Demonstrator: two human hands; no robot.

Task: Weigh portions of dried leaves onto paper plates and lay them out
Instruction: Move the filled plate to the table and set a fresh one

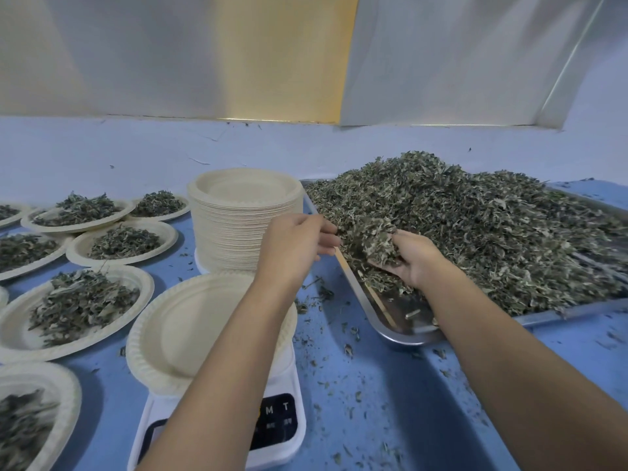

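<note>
Right hand (pixel 413 261) cups dried leaves (pixel 475 226) above the tray's (pixel 390 331) left rim. Left hand (pixel 292 249) curls alongside, grip unclear. Empty plate (pixel 190 334) tops scale (pixel 283 443), marked M, T. A counter (pixel 356 402) strip separates them.

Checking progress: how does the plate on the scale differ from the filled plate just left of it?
The empty plate sits raised on the white scale; the filled plate holds a heap of dried leaves and lies on the blue table. Both are beige, ridged paper plates.

Pale wall panels (pixel 136 56) (one yellow) stand behind a blue tabletop (pixel 373 402).
</note>
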